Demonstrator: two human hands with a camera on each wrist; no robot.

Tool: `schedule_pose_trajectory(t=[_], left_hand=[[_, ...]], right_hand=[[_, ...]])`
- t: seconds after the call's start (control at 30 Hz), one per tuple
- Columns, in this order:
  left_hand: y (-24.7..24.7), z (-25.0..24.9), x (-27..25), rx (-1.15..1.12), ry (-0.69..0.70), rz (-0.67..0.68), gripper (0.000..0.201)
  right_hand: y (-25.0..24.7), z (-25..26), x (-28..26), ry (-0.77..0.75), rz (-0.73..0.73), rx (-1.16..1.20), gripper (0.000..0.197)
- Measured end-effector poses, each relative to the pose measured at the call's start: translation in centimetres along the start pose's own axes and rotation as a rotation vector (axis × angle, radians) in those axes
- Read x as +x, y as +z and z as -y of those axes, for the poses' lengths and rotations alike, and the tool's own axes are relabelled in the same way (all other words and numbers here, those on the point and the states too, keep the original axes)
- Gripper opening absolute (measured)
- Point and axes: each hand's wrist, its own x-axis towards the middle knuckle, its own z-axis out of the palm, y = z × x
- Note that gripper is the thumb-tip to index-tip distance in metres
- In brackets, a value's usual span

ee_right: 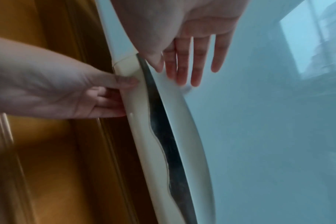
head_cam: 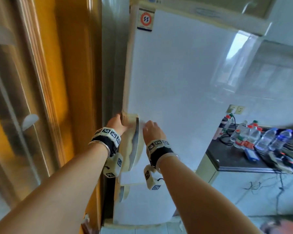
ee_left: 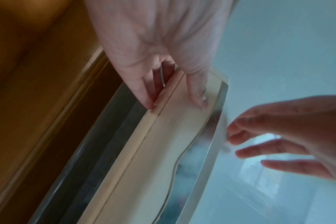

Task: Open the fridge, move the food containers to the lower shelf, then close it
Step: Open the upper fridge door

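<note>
The white fridge door [head_cam: 176,73] stands closed, so the food containers are hidden from view. A cream handle [head_cam: 134,149] with a dark recess runs down the door's left edge. My left hand [head_cam: 121,124] grips the top of this handle [ee_left: 163,151], thumb on its front and fingers curled behind the door's edge. My right hand [head_cam: 146,125] is beside it on the door's front. In the right wrist view its fingers [ee_right: 182,68] lie straight against the door, just right of the handle [ee_right: 142,121], holding nothing.
An orange wooden door frame [head_cam: 64,81] stands close on the left of the fridge. A lower fridge door [head_cam: 147,203] has its own handle. On the right, a dark counter [head_cam: 235,159] carries several water bottles [head_cam: 264,141] and cables, under wall sockets [head_cam: 235,108].
</note>
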Motion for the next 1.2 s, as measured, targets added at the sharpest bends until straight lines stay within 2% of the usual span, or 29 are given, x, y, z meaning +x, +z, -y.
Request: schedule_pose_trajectory(t=[0.07,0.2,0.3,0.43,0.6,0.8,1.0,1.13,1.2], left_hand=[[0.2,0.0,-1.7,-0.048,0.004,0.0,0.065],[0.2,-0.6,-5.2,-0.06,0.058,0.011,0.058],[0.6,-1.0,-7.8,-0.012,0.076,-0.008,0.054],[1.0,-1.5,-11.5,0.1,0.128,-0.013,0.059],[1.7,-2.7,-16.3,0.132,0.199,-0.011,0.044],[4.5,-4.7,-22.1,0.111,0.242,-0.03,0.03],[8.0,-6.5,-27.5,-0.097,0.243,0.067,0.02],[9.1,-8.2,-29.9,0.102,0.326,-0.109,0.026],[10.0,-8.8,-30.6,0.154,0.31,-0.158,0.028]], right_hand=[[-0.8,-0.9,-1.4,-0.018,-0.107,0.002,0.033],[-2.3,-1.2,-3.9,-0.055,-0.276,0.069,0.058],[-3.5,-0.4,-5.7,-0.086,-0.243,0.094,0.075],[-5.1,0.5,-8.2,-0.07,-0.204,0.172,0.091],[-7.6,-1.0,-11.9,-0.059,-0.162,0.206,0.105],[-10.4,-4.8,-16.7,-0.078,-0.191,0.182,0.114],[-12.4,-10.0,-21.4,-0.076,-0.242,0.221,0.114],[-14.4,-13.5,-23.9,-0.066,-0.283,0.249,0.108],[-15.5,-15.7,-25.1,-0.052,-0.279,0.272,0.104]])
